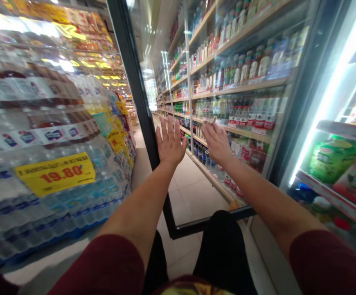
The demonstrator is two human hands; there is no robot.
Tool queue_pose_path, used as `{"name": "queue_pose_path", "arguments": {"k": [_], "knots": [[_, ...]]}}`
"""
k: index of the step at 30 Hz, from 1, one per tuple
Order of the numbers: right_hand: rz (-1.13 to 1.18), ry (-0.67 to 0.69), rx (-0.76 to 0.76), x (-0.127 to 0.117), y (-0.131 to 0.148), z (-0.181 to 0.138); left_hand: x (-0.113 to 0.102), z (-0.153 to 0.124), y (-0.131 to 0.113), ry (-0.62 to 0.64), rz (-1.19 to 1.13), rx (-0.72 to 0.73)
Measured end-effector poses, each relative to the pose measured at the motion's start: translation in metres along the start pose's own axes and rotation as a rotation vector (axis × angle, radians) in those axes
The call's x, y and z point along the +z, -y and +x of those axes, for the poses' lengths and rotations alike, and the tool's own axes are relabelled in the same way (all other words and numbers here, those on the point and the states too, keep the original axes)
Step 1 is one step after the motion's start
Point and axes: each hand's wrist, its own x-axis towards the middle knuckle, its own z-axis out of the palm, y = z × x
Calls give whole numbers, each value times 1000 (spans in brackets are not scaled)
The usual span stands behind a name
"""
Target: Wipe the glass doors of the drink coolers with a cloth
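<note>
Left hand (170, 145), right hand (217, 144) — two hands splayed flat, at one black-framed glass door (136, 82), one yellow 19.80 sign (57, 174)

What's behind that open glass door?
Through the door: shelves of bottles and tiled floor. The left hand and right hand block part of the view; what's directly behind them can't be seen.

a smooth glass door pane (193, 190) is gleaming before the left hand (170, 145); clear plastic bottles (53, 119) are shining farther left, glossy plastic pouches (330, 159) farther right.
</note>
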Motion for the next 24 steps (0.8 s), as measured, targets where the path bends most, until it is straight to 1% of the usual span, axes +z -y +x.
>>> {"name": "queue_pose_path", "arguments": {"k": [1, 4, 5, 6, 9, 10, 11, 12, 15, 17, 20, 24], "knots": [[-1, -20, 54, 0, -2, 2, 0, 0, 0, 1, -4, 1], [-11, -137, 303, -2, -11, 10, 2, 0, 1, 10, -2, 5], [-15, -152, 332, -3, -11, 12, 2, 0, 1, 8, 0, 6], [-15, -141, 309, -3, -9, 13, 2, -1, 1, 5, 2, 7], [-8, -13, 68, -7, 0, 9, 2, -1, 1, -7, 7, 14], [-8, 20, 10, -8, 1, 8, 1, -1, 1, -11, 8, 16], [-11, 29, -6, -10, 0, 8, 1, -1, 1, -13, 9, 16], [-16, 14, 23, -12, -2, 10, 0, -1, 1, -11, 11, 16], [-9, -100, 227, -14, -11, 18, -1, -2, 0, -5, 13, 16], [15, -167, 304, -12, -10, 23, 0, -2, 0, -14, 21, 17], [66, -195, 269, -6, 6, 22, 1, -3, 2, -46, 48, 36], [194, -144, 195, 4, 37, 16, 1, -4, 5, -45, 26, 43]]}}
